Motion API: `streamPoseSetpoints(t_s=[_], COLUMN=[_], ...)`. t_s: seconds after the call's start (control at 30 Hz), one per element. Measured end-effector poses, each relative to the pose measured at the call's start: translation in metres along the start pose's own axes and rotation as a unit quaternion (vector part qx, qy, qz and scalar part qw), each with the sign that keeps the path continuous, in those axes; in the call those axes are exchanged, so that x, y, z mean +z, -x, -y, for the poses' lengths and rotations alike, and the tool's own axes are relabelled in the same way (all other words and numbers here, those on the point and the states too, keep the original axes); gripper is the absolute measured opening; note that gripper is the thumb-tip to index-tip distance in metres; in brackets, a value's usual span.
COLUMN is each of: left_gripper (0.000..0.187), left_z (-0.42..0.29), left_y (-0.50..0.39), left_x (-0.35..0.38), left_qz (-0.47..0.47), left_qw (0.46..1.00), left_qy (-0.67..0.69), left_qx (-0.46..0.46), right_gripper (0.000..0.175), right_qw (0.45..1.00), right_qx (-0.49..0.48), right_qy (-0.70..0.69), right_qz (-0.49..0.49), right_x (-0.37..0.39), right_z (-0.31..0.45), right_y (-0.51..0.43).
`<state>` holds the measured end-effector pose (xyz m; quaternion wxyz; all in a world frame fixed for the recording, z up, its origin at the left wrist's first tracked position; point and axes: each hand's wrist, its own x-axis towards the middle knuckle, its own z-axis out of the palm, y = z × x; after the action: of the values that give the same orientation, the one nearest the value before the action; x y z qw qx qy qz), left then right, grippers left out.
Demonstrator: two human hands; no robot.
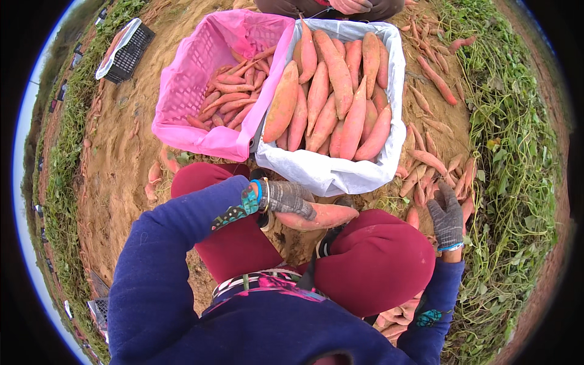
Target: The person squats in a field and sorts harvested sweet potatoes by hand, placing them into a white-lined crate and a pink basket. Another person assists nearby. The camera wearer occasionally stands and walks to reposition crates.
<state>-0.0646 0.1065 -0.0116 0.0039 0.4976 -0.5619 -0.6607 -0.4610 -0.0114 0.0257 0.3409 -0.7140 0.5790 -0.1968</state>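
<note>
In my gloved left hand (292, 199), a large sweet potato (321, 216) lies sideways between my knees. Grey knit also covers my right hand (447, 216), which reaches down to a heap of sweet potatoes (426, 171) on the soil at my right; whether its fingers grip one is hard to see. Just ahead stands a crate lined with white cloth (328, 171), filled with big sweet potatoes (326, 96). Touching its left side is a crate with a pink liner (182, 105), partly filled with thin, small sweet potatoes (232, 93).
Green vines (506, 182) run along the right. Another person's gloved hand (351, 5) shows beyond the crates. A black crate with white lining (125, 50) sits on the soil at upper left. Loose sweet potatoes (155, 175) lie left of my knee, and more (397, 319) beside my right thigh.
</note>
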Motion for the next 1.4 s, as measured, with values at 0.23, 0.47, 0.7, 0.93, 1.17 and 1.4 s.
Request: streamPoseSetpoints(t_s=[0.23, 0.47, 0.7, 0.93, 1.17, 1.4], left_gripper=[0.074, 0.074, 0.057, 0.050, 0.067, 0.095], left_z=[-0.049, -0.069, 0.030, 0.042, 0.029, 0.029], left_y=[0.049, 0.026, 0.029, 0.003, -0.001, -0.009], left_x=[-0.015, -0.048, -0.121, -0.142, -0.146, -0.146], left_qz=[-0.134, -0.255, -0.503, -0.468, -0.467, -0.488], left_qw=[0.931, 0.939, 0.839, 0.841, 0.843, 0.835], left_qy=[0.206, -0.129, -0.205, -0.258, -0.243, -0.240], left_qx=[0.271, 0.191, 0.014, -0.084, -0.114, -0.087], right_gripper=[0.066, 0.092, 0.091, 0.053, 0.068, 0.067], right_qw=[0.973, 0.961, 0.981, 0.936, 0.943, 0.989], right_qx=[0.010, 0.042, -0.053, -0.107, -0.101, -0.094], right_qy=[-0.106, -0.256, 0.172, 0.328, 0.313, 0.114], right_qz=[0.205, 0.093, 0.065, 0.062, 0.046, 0.013], right_x=[0.004, 0.099, 0.130, 0.162, 0.226, 0.234], right_z=[0.166, 0.162, 0.161, 0.199, 0.211, 0.170], right_y=[-0.036, -0.120, -0.186, -0.204, -0.245, -0.282])
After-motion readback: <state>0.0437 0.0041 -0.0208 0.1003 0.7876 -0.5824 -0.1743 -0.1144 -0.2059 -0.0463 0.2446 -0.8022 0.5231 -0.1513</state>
